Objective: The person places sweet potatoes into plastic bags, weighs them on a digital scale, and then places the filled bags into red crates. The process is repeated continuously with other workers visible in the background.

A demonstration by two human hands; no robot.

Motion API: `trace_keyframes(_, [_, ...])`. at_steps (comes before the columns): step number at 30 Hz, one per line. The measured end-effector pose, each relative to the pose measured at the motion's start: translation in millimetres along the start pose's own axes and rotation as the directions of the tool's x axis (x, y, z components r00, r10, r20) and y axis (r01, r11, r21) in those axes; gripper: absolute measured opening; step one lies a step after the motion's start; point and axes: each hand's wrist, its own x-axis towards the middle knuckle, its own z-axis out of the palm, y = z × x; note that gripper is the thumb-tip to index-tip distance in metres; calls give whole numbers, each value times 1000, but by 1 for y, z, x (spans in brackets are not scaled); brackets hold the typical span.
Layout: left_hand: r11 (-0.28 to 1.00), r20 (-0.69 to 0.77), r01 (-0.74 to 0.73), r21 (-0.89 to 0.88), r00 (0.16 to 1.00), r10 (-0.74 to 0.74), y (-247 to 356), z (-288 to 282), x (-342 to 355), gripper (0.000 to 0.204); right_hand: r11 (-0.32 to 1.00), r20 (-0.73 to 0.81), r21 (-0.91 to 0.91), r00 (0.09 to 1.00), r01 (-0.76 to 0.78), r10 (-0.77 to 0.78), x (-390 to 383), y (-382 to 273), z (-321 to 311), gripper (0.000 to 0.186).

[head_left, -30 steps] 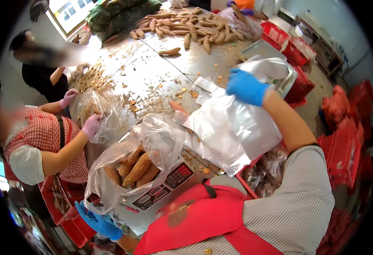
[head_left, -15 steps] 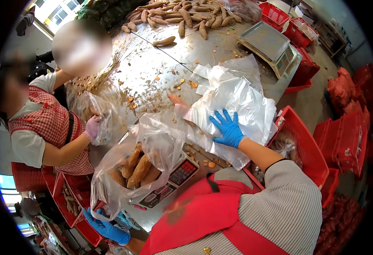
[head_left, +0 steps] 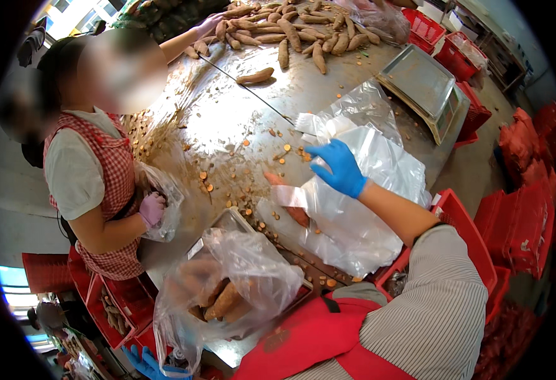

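My right hand, in a blue glove, is over a stack of clear plastic bags. Its fingers point left, thumb and forefinger apart, and nothing shows in them. A sweet potato lies partly under the stack's left side. At the lower edge, my left hand, also blue-gloved, has its fingers spread beside the hanging rim of a clear plastic bag; the picture's edge cuts it off. Inside that bag are several sweet potatoes. The bag rests on a scale, mostly covered by it.
A pile of sweet potatoes covers the table's far end. Another scale stands at the right. Red crates flank the table. At the left, a co-worker in a checked apron holds a plastic bag.
My right hand has moved from lying spread on the bags to their upper left part. The filled bag's mouth has slumped over the scale. The co-worker now reaches toward the pile.
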Motion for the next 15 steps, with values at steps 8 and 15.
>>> trace_keyframes(8, [932, 19, -36, 362, 999, 31, 5, 31, 10, 40, 982, -228, -174, 967, 80, -119, 215, 76, 102, 38])
trace_keyframes(15, [906, -66, 150, 396, 989, -135, 16, 51, 8, 41, 837, -288, -399, 918, -374, 273, 313, 118, 160, 46])
